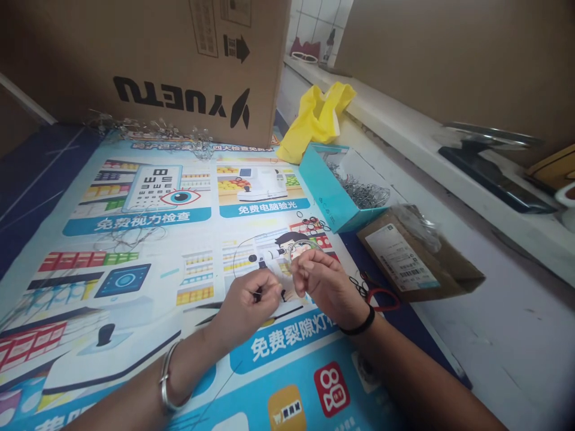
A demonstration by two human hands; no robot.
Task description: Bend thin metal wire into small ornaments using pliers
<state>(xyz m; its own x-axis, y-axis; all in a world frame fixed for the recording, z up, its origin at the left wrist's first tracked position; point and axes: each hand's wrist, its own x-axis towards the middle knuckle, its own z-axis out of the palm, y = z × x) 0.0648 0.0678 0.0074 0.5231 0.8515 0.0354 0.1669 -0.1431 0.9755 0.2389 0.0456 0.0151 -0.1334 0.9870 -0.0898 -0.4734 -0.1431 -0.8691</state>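
Note:
My left hand [251, 296], with a silver bangle on its wrist, is closed in a pinch on a thin wire. One strand of wire [234, 254] curves up from beside it. Close by on the right, my right hand [321, 278], with a black band at the wrist, pinches a thin clear or pale wire loop [306, 242] that arcs above its fingers. The fingertips of the two hands are slightly apart. Dark pointed blades [207, 307] show beside my left hand, partly hidden by it. Beside my right wrist lies a red handle [384, 298].
A printed poster [148, 263] covers the table. Small black rings [309, 224] lie near a teal box [321, 194] of wire pieces. A brown parcel [404, 254], yellow cloth [314, 120] and tangled wire pieces [157, 129] surround it. A large carton [179, 54] stands behind.

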